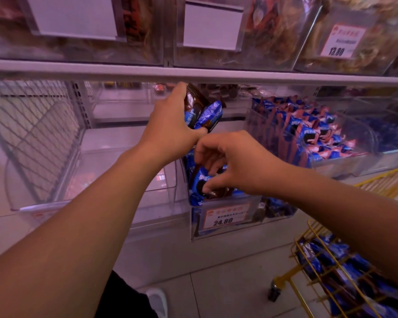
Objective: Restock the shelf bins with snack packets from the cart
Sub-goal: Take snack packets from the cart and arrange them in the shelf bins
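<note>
Grey shelf rail [216, 75] spans the view at 12 o'clock. Above it, clear containers of brown dried goods [345, 35] with blank white label cards [213, 27] and a 13.80 price tag [341, 41]. Pale tiled floor [216, 283] at 6 o'clock. Wire mesh divider [32, 134] at 9 o'clock. Purplish light.

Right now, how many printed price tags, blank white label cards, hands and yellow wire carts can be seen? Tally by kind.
Printed price tags: 2, the 24.80 tag and the 13.80 tag
Blank white label cards: 2
Hands: 2, left hand, right hand
Yellow wire carts: 1
Total: 7
</note>
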